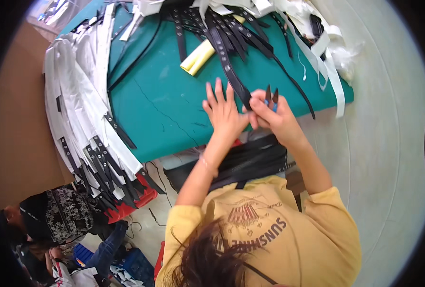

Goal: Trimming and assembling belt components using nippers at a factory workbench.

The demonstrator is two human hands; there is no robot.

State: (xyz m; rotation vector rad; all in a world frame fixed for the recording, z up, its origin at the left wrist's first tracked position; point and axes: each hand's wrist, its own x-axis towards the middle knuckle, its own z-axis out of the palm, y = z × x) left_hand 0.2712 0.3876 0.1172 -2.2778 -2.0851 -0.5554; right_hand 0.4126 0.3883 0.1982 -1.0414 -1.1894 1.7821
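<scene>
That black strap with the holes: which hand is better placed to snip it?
Probably the right hand: it holds the small snips right beside the black strap. The left hand lies flat with open fingers, steadying the strap.

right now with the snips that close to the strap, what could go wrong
The right hand holds small snips with the tips up, next to the left hand pressing the black strap; a slip could nick the left fingers. The snips might also cut the strap itself. White bands overhang the green table edge and might slide off.
</scene>
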